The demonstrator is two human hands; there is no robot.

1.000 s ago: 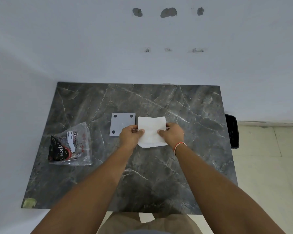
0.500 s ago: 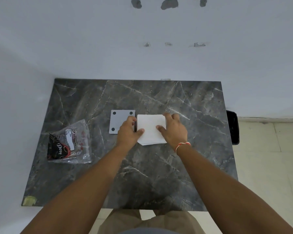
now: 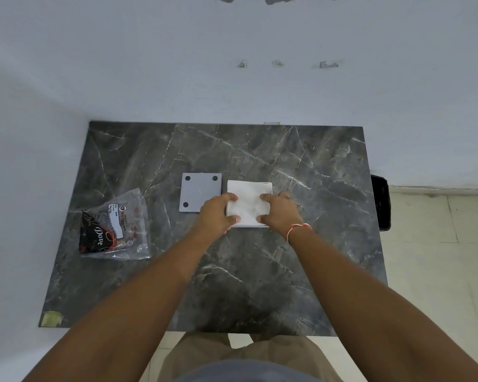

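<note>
A white folded sheet [image 3: 248,205] lies flat and square on the dark marble table [image 3: 260,271], near its middle. My left hand [image 3: 215,213] covers the sheet's left edge, with forefinger and thumb tips resting on its surface. My right hand [image 3: 280,213] mirrors it at the right edge, fingertip and thumb pressing down on the sheet. A thin dark line shows along the sheet's far right corner. Just left of the sheet, almost touching it, lies a grey square plate [image 3: 196,190] with round holes at its corners; my left hand hides its near right corner.
A crumpled clear plastic bag [image 3: 115,227] with a black printed pack inside lies at the table's left side. A black bin [image 3: 380,201] stands on the floor off the right edge. White walls close the far and left sides. A tape scrap [image 3: 51,319] marks the near left corner.
The sheet, held by its sides a second ago, now lies flat and squared beside the grey plate. My right hand drew back from lying over its right side to fingertip contact.
</note>
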